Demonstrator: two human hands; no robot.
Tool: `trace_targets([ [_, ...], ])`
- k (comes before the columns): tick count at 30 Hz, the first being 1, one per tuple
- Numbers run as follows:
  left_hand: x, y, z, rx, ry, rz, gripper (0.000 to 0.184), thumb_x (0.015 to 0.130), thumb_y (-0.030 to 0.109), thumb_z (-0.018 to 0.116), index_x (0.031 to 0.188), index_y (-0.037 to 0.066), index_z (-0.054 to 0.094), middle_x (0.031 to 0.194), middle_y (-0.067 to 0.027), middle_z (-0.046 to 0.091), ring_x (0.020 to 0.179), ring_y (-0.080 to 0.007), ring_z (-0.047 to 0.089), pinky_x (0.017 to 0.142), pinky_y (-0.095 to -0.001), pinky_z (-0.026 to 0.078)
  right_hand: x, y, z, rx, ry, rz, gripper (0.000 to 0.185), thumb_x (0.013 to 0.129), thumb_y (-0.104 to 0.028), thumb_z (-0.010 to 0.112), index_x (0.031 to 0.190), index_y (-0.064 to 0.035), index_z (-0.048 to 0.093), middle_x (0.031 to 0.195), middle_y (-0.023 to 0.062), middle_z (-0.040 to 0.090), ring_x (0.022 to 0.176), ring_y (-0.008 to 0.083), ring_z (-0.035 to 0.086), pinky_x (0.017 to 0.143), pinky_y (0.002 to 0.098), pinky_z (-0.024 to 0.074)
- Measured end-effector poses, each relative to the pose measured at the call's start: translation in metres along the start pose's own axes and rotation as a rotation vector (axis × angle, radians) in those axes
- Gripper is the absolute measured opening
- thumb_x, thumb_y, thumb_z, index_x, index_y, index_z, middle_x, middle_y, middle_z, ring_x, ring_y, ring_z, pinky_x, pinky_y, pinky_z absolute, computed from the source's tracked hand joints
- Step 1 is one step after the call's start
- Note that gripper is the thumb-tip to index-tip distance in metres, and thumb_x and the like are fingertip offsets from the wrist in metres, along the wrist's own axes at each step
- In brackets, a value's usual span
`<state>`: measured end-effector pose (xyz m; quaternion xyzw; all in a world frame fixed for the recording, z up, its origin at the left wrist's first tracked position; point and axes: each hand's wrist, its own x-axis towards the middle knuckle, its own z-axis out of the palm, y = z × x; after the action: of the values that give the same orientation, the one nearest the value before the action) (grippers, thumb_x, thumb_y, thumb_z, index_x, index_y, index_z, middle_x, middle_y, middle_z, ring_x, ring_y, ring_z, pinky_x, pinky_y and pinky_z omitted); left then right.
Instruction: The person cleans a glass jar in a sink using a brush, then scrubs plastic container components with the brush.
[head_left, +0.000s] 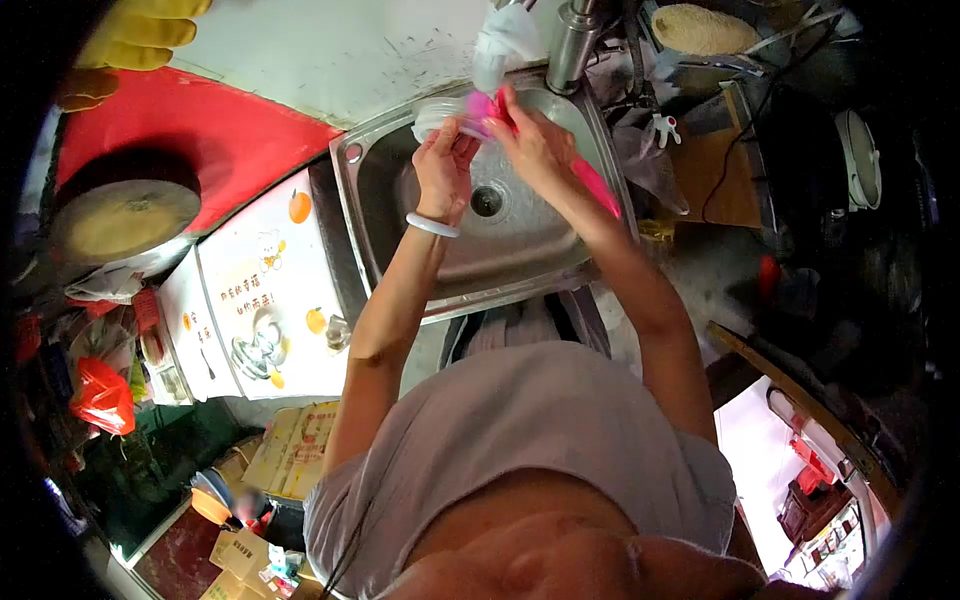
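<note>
Over the far part of a steel sink (465, 268), my left hand (444, 172), with a white bracelet on its wrist, is closed on the edge of a clear round plastic container (435, 113). My right hand (537, 148) is wrapped round a bright pink brush (597, 188); its handle shows past my forearm. The purple-pink brush head (481, 106) is blurred and meets the container near my left fingers. Just beyond both hands stands the faucet (490, 65), with something whitish and translucent around its spout. The sink drain (487, 201) lies below.
A steel cylinder (572, 50) stands behind the sink's right corner. To the left are a white printed panel (265, 290), a large round pan (125, 215) and yellow gloves (140, 35). A loofah (703, 30) and cardboard (715, 165) are at the right.
</note>
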<state>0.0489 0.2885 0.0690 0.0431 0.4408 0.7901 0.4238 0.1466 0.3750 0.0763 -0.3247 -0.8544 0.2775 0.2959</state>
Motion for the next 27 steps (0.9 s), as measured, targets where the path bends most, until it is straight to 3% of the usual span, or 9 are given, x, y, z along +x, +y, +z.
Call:
trace_targets([
  [3,-0.011,-0.012,0.005,0.003,-0.052,-0.073,0.019,0.083,0.018,0.048,0.088,-0.001,0.052,0.084,-0.0087,0.057,0.073,-0.0166,0.056,0.067,-0.0287,0.045,0.021,-0.019,0.002,-0.289,-0.090,-0.127,0.052,0.077,-0.039,0.051,0.116,-0.0059,0.042,0.079,0.0167,0.057,0.067,0.0291,0.056,0.052,0.0379,0.0447],
  [7,-0.009,-0.020,-0.005,-0.124,0.027,-0.139,0.019,0.084,0.016,0.046,0.090,-0.002,0.052,0.084,-0.0095,0.057,0.076,-0.0184,0.057,0.068,-0.0294,0.047,-0.002,0.002,0.003,-0.083,0.029,-0.122,0.056,0.076,-0.044,0.050,0.120,-0.0103,0.040,0.081,0.0171,0.056,0.069,0.0275,0.057,0.052,0.0382,0.0445],
  [12,0.007,0.007,-0.021,-0.148,-0.022,-0.067,0.027,0.087,0.020,0.039,0.097,-0.003,0.048,0.097,-0.0141,0.055,0.089,-0.0229,0.054,0.080,-0.0335,0.043,-0.038,0.019,-0.012,-0.228,-0.451,0.210,0.056,0.077,-0.036,0.054,0.121,-0.0069,0.038,0.078,0.0164,0.058,0.066,0.0279,0.058,0.054,0.0358,0.0450],
  [14,0.008,0.012,-0.013,-0.167,0.020,-0.068,0.024,0.086,0.020,0.041,0.093,-0.002,0.050,0.093,-0.0134,0.057,0.087,-0.0231,0.055,0.077,-0.0326,0.045,-0.049,0.028,0.003,0.104,-0.240,0.270,0.058,0.077,-0.036,0.054,0.124,-0.0075,0.034,0.082,0.0161,0.058,0.071,0.0263,0.058,0.060,0.0326,0.0454],
  [19,0.018,0.001,-0.023,-0.149,0.040,-0.127,0.026,0.086,0.024,0.042,0.089,0.000,0.052,0.088,-0.0116,0.058,0.082,-0.0219,0.056,0.071,-0.0304,0.046,-0.023,0.040,0.011,0.299,-0.164,0.418,0.067,0.073,-0.037,0.061,0.125,-0.0064,0.031,0.092,0.0094,0.056,0.082,0.0173,0.054,0.071,0.0272,0.0414],
  [21,0.017,-0.002,-0.015,-0.116,0.025,-0.152,0.028,0.087,0.026,0.042,0.089,0.000,0.052,0.087,-0.0110,0.057,0.079,-0.0212,0.056,0.069,-0.0304,0.046,-0.016,0.044,0.027,0.881,-0.093,0.325,0.061,0.070,-0.029,0.066,0.118,-0.0039,0.039,0.096,0.0059,0.054,0.087,0.0163,0.052,0.073,0.0254,0.0404],
  [23,0.031,-0.012,-0.011,-0.299,-0.003,-0.247,0.030,0.087,0.027,0.041,0.089,0.000,0.052,0.086,-0.0111,0.057,0.080,-0.0203,0.055,0.071,-0.0302,0.045,-0.015,0.046,0.030,0.660,-0.163,0.381,0.043,0.066,-0.019,0.069,0.102,-0.0051,0.050,0.083,0.0014,0.055,0.071,0.0111,0.052,0.061,0.0211,0.0400],
  [25,0.013,0.004,0.008,-0.232,-0.072,-0.237,0.036,0.085,0.032,0.043,0.093,-0.002,0.052,0.087,-0.0117,0.058,0.082,-0.0195,0.054,0.074,-0.0294,0.043,-0.012,0.026,0.016,1.082,-0.179,0.720,0.028,0.066,-0.014,0.067,0.089,-0.0075,0.054,0.069,-0.0021,0.052,0.053,0.0049,0.044,0.047,0.0181,0.0331],
  [27,0.007,0.006,0.003,0.366,-0.221,-0.029,0.043,0.081,0.034,0.049,0.101,-0.004,0.049,0.091,-0.0119,0.058,0.088,-0.0199,0.054,0.081,-0.0307,0.039,-0.016,0.038,0.027,1.129,-0.085,0.666,0.017,0.067,-0.013,0.066,0.077,-0.0085,0.054,0.060,-0.0048,0.049,0.043,0.0017,0.032,0.038,0.0183,0.0237],
])
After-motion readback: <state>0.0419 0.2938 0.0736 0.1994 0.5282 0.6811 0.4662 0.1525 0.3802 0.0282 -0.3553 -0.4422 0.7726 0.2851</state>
